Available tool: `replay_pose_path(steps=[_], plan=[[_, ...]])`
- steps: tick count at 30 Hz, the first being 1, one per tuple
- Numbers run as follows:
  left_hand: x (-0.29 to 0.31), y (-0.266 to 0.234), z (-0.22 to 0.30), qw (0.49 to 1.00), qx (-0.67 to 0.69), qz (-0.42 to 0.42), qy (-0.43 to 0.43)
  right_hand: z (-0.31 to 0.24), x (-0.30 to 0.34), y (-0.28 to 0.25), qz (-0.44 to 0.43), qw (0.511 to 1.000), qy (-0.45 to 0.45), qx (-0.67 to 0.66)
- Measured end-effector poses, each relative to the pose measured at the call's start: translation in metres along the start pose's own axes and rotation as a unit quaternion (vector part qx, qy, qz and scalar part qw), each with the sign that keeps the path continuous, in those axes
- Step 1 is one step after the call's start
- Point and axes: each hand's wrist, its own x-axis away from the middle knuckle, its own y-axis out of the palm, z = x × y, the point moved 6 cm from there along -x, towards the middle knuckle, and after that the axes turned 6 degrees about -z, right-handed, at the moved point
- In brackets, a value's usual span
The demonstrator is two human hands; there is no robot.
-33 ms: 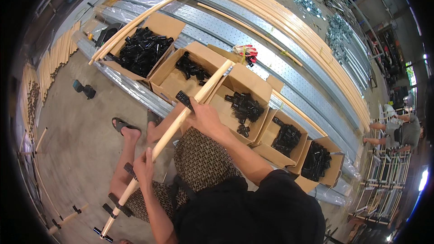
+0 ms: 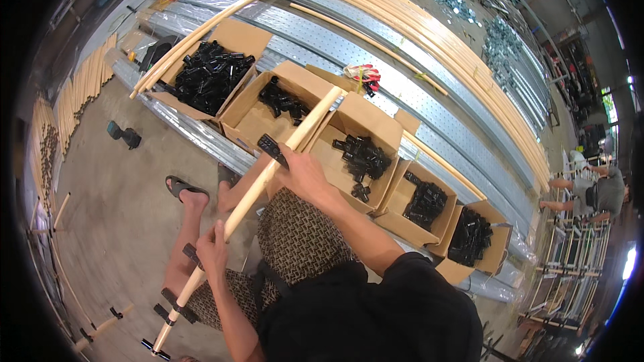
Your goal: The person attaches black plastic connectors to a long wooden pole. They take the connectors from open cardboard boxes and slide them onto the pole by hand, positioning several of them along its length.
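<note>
The long pale wooden rod (image 2: 268, 174) runs diagonally from lower left to upper right across the person's lap, its upper end over the open cardboard boxes (image 2: 251, 121). The left hand (image 2: 213, 249) has its grip closed around the rod's lower half. The right hand (image 2: 303, 173) has its grip pinched on a black plastic clip (image 2: 272, 149) seated against the rod's upper part. Further black clips (image 2: 176, 303) sit on the rod's lower end near the concrete floor (image 2: 121, 208). The boxes hold loose black plastic fittings (image 2: 208, 77). Behind them lie perforated grey metal channels (image 2: 402, 87) and stacked pale wooden slats (image 2: 429, 27).
</note>
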Motion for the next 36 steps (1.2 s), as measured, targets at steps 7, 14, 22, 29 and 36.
replay_pose_path(steps=[7,14,22,29,36], plan=[[0.0,-0.014,0.024,0.997,0.075,0.007,0.036,-0.044,0.01,-0.027,0.096,0.994,-0.039,0.023],[0.01,-0.002,0.025,0.996,0.022,-0.012,0.081,-0.022,0.004,-0.007,0.049,0.992,0.062,0.099],[0.002,0.003,0.027,0.997,0.026,-0.023,0.072,-0.089,0.057,0.088,-0.051,0.998,-0.024,-0.005],[0.008,0.001,0.003,1.0,-0.001,0.013,0.019,-0.032,0.055,0.016,-0.065,0.949,-0.085,-0.296],[0.015,0.001,0.005,0.998,-0.04,-0.037,0.014,0.258,0.065,-0.062,0.231,0.863,0.257,-0.368]])
